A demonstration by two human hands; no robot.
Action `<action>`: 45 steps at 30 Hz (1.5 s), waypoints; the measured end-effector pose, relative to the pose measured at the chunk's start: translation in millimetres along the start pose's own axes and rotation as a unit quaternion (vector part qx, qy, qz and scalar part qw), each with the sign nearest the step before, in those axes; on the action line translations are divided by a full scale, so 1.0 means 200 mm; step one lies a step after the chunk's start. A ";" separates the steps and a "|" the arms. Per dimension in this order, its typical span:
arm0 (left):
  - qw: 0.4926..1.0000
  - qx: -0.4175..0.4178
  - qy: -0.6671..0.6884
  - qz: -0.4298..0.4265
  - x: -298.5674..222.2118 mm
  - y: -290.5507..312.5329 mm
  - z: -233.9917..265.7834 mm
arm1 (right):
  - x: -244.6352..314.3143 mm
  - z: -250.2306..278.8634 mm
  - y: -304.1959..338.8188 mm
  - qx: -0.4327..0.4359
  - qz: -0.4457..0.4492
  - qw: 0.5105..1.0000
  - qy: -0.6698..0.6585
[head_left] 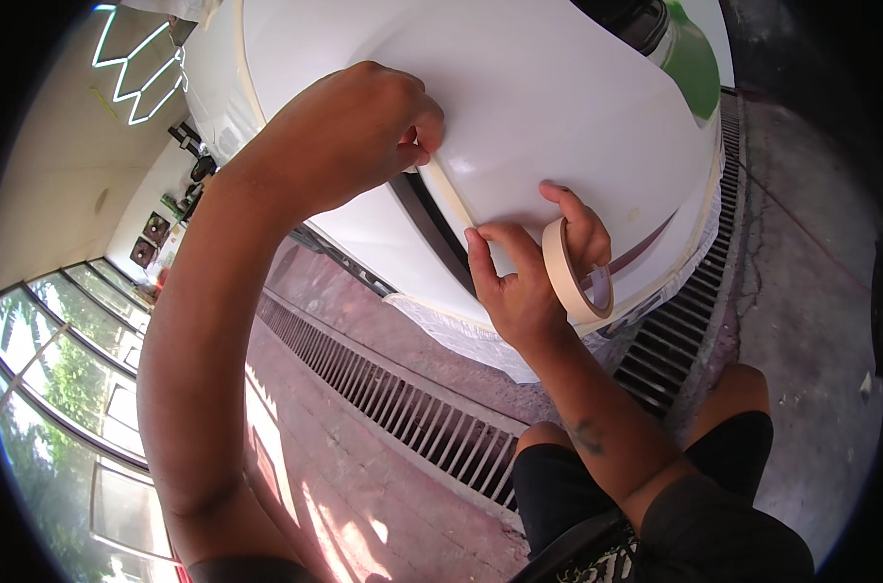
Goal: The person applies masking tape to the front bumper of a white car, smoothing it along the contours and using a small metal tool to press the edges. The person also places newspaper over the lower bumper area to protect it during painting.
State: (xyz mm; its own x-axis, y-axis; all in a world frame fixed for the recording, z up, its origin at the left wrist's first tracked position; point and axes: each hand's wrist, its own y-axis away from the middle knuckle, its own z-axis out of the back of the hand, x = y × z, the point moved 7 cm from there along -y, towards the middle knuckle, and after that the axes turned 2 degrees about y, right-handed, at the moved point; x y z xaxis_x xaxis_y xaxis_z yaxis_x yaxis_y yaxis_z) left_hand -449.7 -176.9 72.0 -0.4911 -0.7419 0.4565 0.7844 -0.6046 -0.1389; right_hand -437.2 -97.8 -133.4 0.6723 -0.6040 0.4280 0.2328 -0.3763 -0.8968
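Observation:
A narrow strip of masking tape (451, 194) runs along the edge of a dark slot (430, 225) in a white, glossy car body panel (519, 107). At the strip's upper end, my left hand (369, 126) pinches the tape with curled fingers. My right hand (531, 277) has thumb and forefinger together on the lower end of the strip. A roll of masking tape (563, 277) hangs around other fingers of that hand, and one finger sticks out over the panel.
White masking sheet (480, 340) skirts the panel's lower edge. Floor grates (393, 389) run below and to the right. A green part with a black round piece (689, 68) is at the top right. Tall windows (72, 379) stand at the left.

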 end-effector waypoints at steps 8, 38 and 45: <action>1.000 -0.020 -0.014 -0.013 0.02 0.02 -0.02 | 0.03 -0.02 0.04 0.012 0.004 1.000 0.019; 0.971 -0.124 -0.148 -0.142 -0.09 0.13 -0.05 | 0.05 -0.06 0.10 0.001 -0.014 1.000 0.015; 0.956 -0.163 -0.181 -0.162 -0.11 0.18 -0.09 | 0.06 -0.06 0.12 -0.003 -0.016 1.000 0.020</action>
State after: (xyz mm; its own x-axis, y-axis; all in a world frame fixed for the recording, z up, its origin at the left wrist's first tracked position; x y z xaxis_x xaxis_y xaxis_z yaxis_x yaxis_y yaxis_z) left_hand -417.4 -186.5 41.6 -0.4786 -0.3863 0.7885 0.4247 -0.8878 -0.1773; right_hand -431.5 -122.8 -147.4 0.6355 -0.6192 0.4612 0.2499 -0.4002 -0.8817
